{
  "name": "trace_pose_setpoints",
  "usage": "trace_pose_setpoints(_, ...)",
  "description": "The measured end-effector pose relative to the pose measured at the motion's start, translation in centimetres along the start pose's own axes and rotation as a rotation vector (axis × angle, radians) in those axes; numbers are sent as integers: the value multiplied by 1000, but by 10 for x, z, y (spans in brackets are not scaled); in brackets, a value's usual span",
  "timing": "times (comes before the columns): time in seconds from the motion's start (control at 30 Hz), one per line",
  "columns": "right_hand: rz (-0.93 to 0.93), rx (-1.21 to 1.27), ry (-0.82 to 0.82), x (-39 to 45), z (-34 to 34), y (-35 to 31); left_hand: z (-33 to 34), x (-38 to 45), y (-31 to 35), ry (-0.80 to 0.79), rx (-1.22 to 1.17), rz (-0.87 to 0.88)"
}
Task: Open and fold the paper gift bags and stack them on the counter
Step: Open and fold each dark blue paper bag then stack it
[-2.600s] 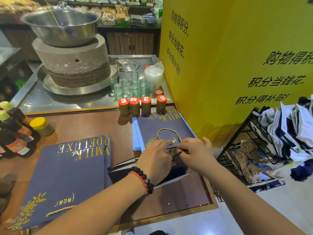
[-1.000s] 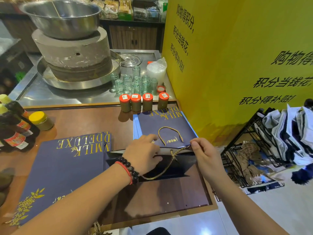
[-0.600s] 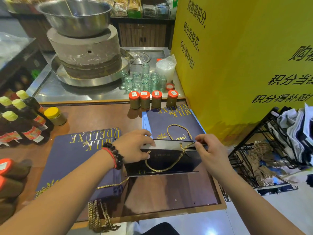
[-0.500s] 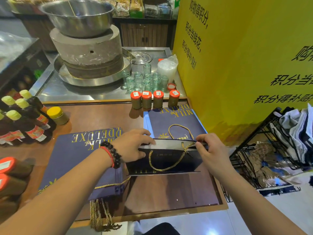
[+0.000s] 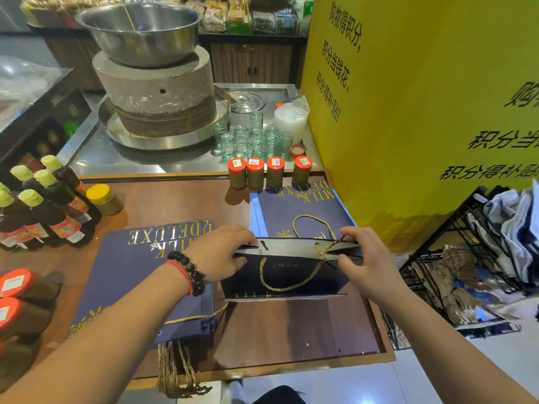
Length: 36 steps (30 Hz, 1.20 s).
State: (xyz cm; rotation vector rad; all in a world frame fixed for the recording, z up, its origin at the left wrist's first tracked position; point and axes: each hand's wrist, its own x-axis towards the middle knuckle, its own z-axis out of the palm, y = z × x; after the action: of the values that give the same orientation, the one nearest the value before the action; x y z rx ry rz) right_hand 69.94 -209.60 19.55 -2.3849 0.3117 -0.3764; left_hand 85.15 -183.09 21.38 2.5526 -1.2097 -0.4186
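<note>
A navy paper gift bag (image 5: 287, 275) with a gold cord handle stands on the brown counter (image 5: 294, 328), its mouth pulled open. My left hand (image 5: 220, 252) pinches the left end of its top rim. At the right end, my right hand (image 5: 364, 258) pinches the rim close to the cord knot. A stack of flat navy bags (image 5: 303, 212) printed MILK DELUXE lies just behind it. Another stack of larger flat bags (image 5: 137, 266) lies to the left, gold cords hanging over the counter's front edge.
Several orange-lidded jars (image 5: 269, 173) line the counter's back edge, with glass jars (image 5: 252, 139) and a stone mill (image 5: 156, 91) behind. Dark bottles (image 5: 43, 205) stand at the left. A yellow wall (image 5: 408, 112) and a black wire rack (image 5: 466, 258) are on the right.
The bag went from flat under both hands to upright with its mouth spread. My hands moved apart to its two ends. The view shifted slightly.
</note>
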Motion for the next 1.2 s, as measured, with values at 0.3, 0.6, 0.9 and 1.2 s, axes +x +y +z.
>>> trace_pose_setpoints(0.3,-12,37,99,6,-8,-5,8,4,17,45,115,-29)
trace_pose_setpoints(0.6,273,-472,-715,68,-3,-63,19,4,21,203,99,-125)
trace_pose_setpoints(0.9,520,636,-316,84,18,-47,27,0,15,226,99,-121)
trace_pose_setpoints(1.2,613,1089,170,86,-13,-18,26,6,16,135,100,-131)
